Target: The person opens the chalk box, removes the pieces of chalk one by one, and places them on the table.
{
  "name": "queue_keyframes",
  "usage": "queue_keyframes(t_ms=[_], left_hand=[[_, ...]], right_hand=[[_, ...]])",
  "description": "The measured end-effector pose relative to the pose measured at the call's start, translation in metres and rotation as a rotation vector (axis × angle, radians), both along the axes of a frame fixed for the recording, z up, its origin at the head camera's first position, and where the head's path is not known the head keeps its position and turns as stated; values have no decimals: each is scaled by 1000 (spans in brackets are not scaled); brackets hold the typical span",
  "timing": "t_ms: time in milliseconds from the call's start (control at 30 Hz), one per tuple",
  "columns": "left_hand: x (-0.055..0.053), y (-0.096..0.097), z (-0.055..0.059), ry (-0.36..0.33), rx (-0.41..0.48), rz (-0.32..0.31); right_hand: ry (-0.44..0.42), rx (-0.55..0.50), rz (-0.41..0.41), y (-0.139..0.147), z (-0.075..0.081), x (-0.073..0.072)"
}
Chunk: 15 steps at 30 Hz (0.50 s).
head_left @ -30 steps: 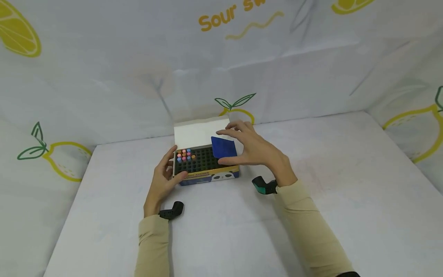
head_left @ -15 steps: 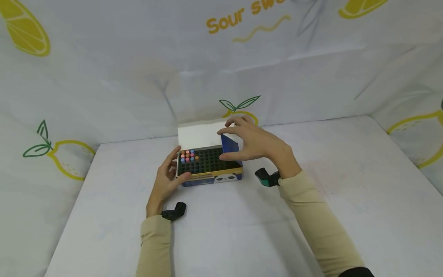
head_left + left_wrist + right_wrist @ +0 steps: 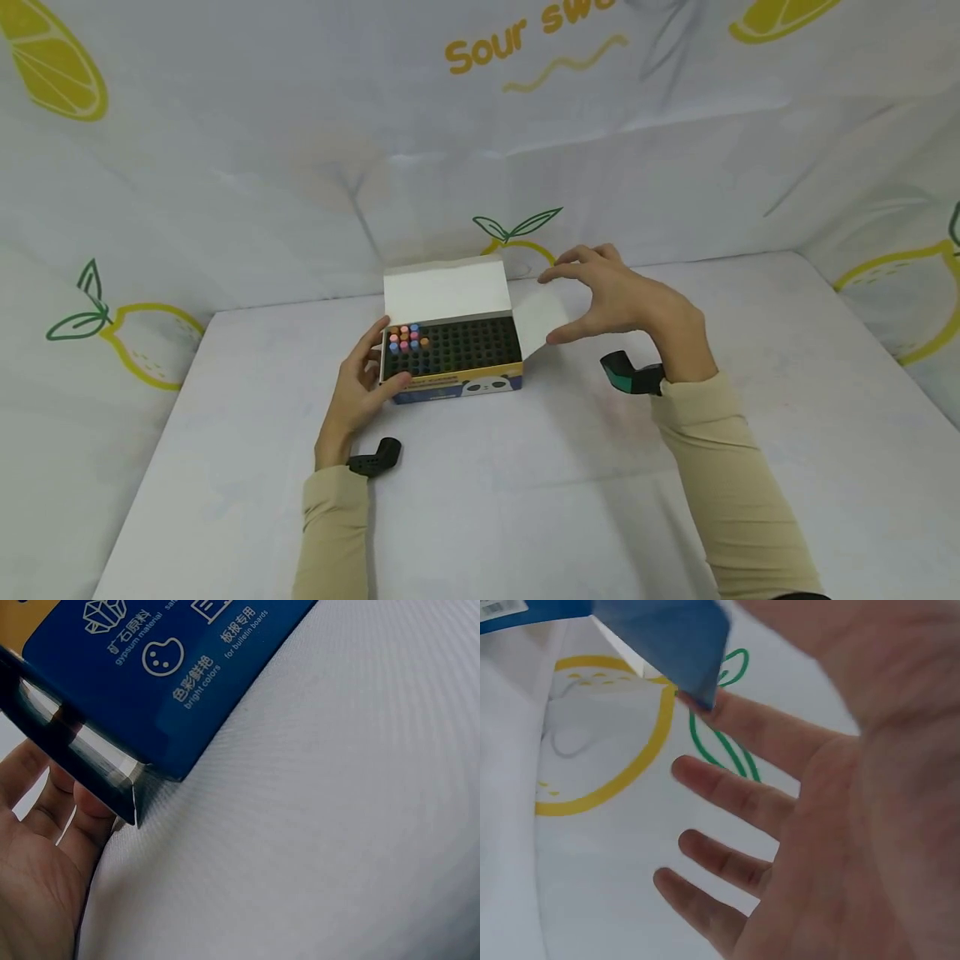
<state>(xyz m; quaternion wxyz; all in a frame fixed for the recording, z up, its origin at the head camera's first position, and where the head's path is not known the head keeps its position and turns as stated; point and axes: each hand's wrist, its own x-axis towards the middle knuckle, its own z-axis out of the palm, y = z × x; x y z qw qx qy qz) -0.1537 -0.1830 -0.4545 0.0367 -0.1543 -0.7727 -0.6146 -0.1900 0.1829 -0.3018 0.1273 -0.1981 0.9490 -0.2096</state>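
Note:
A blue and yellow chalk box [image 3: 453, 386] with a panda on its front stands on the table, its lid [image 3: 447, 292] folded back. Several coloured chalk sticks [image 3: 404, 336] occupy the left part of a black holder [image 3: 472, 343] full of holes. My left hand [image 3: 351, 398] grips the box's left end, thumb at the front edge and fingers behind the end. At the right end, a side flap [image 3: 537, 321] leans outward, white inside and blue outside. My right hand [image 3: 622, 296] holds this flap between thumb and index fingertip; the other fingers [image 3: 727, 862] are spread away from it.
A white cloth covers the table [image 3: 480, 500]. Behind it hangs a white backdrop [image 3: 262, 167] with lemon drawings and lettering, close to the raised lid. Black wrist devices sit at my left wrist [image 3: 375, 458] and right wrist [image 3: 632, 375].
My right hand has moved right, swinging the side flap from over the holder to outside the box, which uncovers the right-hand holes. My left hand keeps its grip on the box.

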Motion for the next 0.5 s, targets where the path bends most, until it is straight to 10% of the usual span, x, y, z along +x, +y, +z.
queue_keyframes(t_ms=[233,500], left_hand=[[1,-1,-2,6,-9,4],[-1,-1,-2,-8,-27,17]], right_hand=[[-8,87,47,-6,-22,0],[-147,-195,83,-8,-53,-2]])
